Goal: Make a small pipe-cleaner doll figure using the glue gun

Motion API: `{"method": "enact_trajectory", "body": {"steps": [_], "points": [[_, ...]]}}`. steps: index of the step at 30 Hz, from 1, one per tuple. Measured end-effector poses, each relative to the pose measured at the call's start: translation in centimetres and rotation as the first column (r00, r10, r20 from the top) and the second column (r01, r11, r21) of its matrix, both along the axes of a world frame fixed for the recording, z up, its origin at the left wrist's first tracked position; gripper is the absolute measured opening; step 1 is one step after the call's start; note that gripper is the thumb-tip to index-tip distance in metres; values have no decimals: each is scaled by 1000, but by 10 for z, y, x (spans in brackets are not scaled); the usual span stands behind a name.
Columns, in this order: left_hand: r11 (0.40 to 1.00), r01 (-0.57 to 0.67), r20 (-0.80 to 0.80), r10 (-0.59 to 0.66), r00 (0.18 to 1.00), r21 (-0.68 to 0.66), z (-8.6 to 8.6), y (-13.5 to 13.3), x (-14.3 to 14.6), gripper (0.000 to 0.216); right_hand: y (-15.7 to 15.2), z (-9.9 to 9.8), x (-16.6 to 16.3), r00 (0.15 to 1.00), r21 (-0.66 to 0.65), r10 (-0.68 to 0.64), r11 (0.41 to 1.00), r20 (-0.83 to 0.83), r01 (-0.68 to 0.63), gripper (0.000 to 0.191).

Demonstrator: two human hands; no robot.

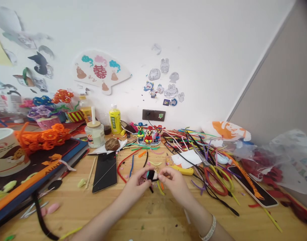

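Between thumb and fingers, my left hand (138,178) grips a small fuzzy pipe-cleaner figure (151,174) with black, teal and cream parts. My right hand (171,179) is closed in a pinch at the figure's right end, on a thin dark strand there; the fingertips hide its exact shape. Both hands are low over the wooden table (153,214). Short yellow and orange pipe-cleaner pieces (160,188) lie just under the fingers. Behind stand three finished-looking colourful figures (148,134) on a small tray.
Yellow-handled cutter (183,170), red-handled scissors (215,182) and a heap of pipe cleaners (193,140) are on the right, beside a phone (265,195). A black tablet (105,172) lies left. Further left are a glass jar (94,134), books (65,157) and a paper cup (7,152).
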State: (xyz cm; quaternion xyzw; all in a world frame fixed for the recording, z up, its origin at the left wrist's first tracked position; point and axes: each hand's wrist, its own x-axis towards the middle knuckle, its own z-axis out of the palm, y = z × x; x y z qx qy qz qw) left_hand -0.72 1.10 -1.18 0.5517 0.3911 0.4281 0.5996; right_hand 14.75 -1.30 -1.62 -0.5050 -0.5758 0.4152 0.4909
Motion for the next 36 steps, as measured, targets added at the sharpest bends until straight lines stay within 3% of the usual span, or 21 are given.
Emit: {"method": "enact_trajectory", "body": {"steps": [3, 8, 19, 28, 33, 36], "points": [[998, 4, -87, 1, 996, 58, 4, -4, 1, 33, 0, 5, 5, 993, 94, 61, 993, 102, -71, 11], [980, 24, -219, 21, 975, 198, 4, -7, 0, 32, -2, 10, 10, 980, 46, 100, 993, 173, -110, 11], [925, 163, -429, 0, 904, 343, -7, -3, -2, 38, -1, -1, 1, 1000, -29, 0, 1000, -14, -1, 17], [927, 155, -395, -7, 918, 342, -3, -6, 0, 36, -1, -14, -10, 985, -6, -115, 993, -129, 115, 14], [932, 104, -341, 23, 940, 349, -4, -6, 0, 33, -2, -9, -8, 990, 76, -137, 988, -12, 138, 9], [961, 46, -292, 37, 956, 273, -3, -4, 0, 33, -3, -1, -2, 994, 131, -98, 987, 49, 91, 13]]}}
